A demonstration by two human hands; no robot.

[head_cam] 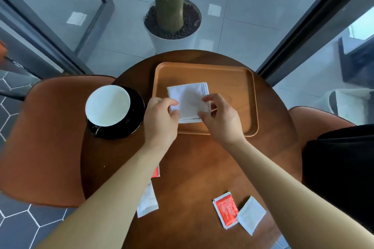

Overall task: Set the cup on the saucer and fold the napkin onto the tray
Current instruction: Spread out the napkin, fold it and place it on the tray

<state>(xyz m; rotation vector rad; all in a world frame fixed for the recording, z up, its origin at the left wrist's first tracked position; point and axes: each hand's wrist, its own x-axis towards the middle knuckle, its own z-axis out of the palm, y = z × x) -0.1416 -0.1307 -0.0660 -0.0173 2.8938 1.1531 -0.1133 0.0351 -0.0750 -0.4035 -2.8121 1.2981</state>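
Both the left hand (162, 120) and the right hand (221, 121) pinched the folded white napkin (188, 97) lying on the wooden tray (232, 79). The cup (107, 105) stood on the black saucer (139, 107), just left of the tray on the tabletop (192, 163).

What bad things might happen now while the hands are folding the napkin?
1. The left hand and right hand pinch the napkin on the tray; once they let go, the folds might spring open.
2. The cup on its saucer sits right beside the left hand, near the table edge; a careless pull back might knock it.
3. The left forearm passes over a white sachet and might drag it off.
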